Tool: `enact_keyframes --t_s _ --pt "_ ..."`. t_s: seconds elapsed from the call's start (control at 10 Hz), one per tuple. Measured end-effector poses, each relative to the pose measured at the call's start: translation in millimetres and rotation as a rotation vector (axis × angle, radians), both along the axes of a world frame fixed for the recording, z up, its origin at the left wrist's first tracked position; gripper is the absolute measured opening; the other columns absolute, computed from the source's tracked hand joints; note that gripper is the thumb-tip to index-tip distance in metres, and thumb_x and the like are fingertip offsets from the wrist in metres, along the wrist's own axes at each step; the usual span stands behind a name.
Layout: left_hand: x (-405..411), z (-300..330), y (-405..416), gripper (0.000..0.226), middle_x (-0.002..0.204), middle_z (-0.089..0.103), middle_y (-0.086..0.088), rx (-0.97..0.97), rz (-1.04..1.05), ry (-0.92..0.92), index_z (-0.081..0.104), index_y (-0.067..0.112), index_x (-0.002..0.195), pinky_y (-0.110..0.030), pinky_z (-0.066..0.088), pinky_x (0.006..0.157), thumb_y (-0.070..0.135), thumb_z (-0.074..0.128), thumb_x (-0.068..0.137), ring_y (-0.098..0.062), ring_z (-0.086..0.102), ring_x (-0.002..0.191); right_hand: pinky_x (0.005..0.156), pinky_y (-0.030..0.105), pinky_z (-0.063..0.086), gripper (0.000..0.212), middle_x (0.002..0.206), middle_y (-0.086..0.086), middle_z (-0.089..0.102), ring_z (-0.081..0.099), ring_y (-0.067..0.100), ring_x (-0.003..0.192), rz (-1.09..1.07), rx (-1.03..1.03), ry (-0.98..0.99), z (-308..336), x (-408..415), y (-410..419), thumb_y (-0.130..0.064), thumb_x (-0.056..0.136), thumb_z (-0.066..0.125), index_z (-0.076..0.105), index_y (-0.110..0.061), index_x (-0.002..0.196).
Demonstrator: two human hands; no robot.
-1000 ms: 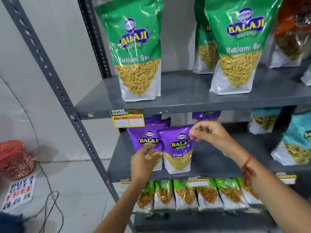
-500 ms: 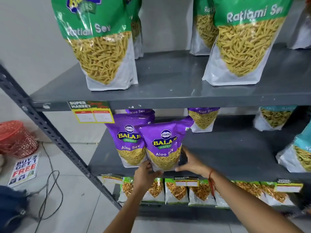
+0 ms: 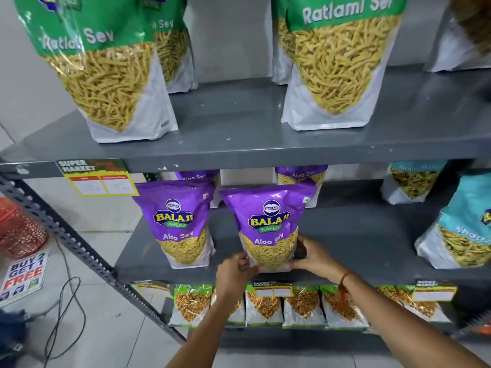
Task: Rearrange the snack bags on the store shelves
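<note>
Both hands [image 3: 233, 269] [image 3: 313, 254] grip upright purple bag [image 3: 268, 221], label facing out.

Purple Aloo Sev bags [image 3: 268, 221]; green Ratlami Sev bags [image 3: 342, 62]; grey shelves [image 3: 239, 144]

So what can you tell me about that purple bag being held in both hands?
The purple bag is a glossy plastic stand-up pouch printed "Balaji Wafers" and "Aloo Sev", with a clear lower window showing thin yellow strands and a white base. It looks sealed and full. It stands nearly upright, leaning slightly, at the front of the middle shelf. The left hand and the right hand grip its bottom corners. A matching bag stands just to its left, apart from it.
</note>
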State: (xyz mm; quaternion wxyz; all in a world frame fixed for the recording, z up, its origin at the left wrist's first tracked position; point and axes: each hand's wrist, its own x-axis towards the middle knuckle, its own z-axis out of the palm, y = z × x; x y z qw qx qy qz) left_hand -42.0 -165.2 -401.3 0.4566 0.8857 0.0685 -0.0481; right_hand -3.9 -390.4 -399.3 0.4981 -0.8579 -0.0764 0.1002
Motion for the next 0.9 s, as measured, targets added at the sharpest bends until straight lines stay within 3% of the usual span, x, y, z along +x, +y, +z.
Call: enact_keyframes --t_s 0.1,0.2,0.4,0.6,0.8,0.9 --pt "3 2 -30 0.036 0.088 0.077 0.008 0.039 -0.041 -0.024 0.072 0.025 0.097 -0.018 0.044 0.056 0.044 0.080 0.068 -0.006 0.069 0.078 0.098 0.032 0.049 0.076 0.119 -0.001 0.067 0.062 0.011 0.110 -0.032 0.038 0.066 3 -5 -32 -0.018 0.058 0.088 0.053 -0.024 0.125" --pt "5 2 -54 0.043 0.090 0.078 0.009 0.043 -0.072 -0.021 0.072 0.026 0.100 -0.022 0.047 0.059 0.052 0.078 0.066 -0.008 0.071 0.081 0.098 0.031 0.049 0.074 0.119 -0.001 0.067 0.063 0.010 0.108 -0.062 0.070 0.115 4 -10 -58 -0.009 0.061 0.086 0.051 -0.024 0.125" --pt "10 1 -84 0.042 0.095 0.078 0.005 0.027 -0.110 -0.020 0.071 0.025 0.101 -0.020 0.044 0.055 0.053 0.073 0.069 -0.008 0.071 0.080 0.095 0.036 0.052 0.070 0.114 -0.002 0.071 0.067 0.013 0.105 -0.104 0.090 0.139 -1 -13 -92 -0.010 0.059 0.086 0.055 -0.025 0.120" --pt "11 1 -93 0.047 0.101 0.078 0.004 -0.018 -0.118 -0.003 0.070 0.024 0.110 -0.018 0.048 0.062 0.049 0.076 0.071 -0.007 0.071 0.084 0.078 0.016 0.052 0.067 0.112 -0.009 0.067 0.065 0.001 0.101 -0.130 0.164 0.163 0 -17 -97 -0.001 0.065 0.081 0.051 -0.027 0.119" --pt "3 0 -90 0.049 0.106 0.076 0.001 -0.070 -0.092 0.013 0.067 0.018 0.116 -0.020 0.055 0.072 0.041 0.078 0.074 -0.008 0.070 0.087 0.084 0.017 0.049 0.083 0.124 -0.009 0.059 0.058 0.001 0.111 -0.173 0.165 0.142 0 -27 -95 -0.012 0.064 0.085 0.041 -0.025 0.133" --pt "-8 2 -88 0.055 0.112 0.075 -0.002 -0.081 -0.017 -0.011 0.065 0.017 0.120 -0.021 0.054 0.078 0.040 0.080 0.072 -0.011 0.071 0.096 0.096 0.027 0.045 0.094 0.134 -0.006 0.049 0.051 0.009 0.119 -0.276 0.176 0.058 1 -42 -85 -0.019 0.064 0.086 0.032 -0.023 0.141"
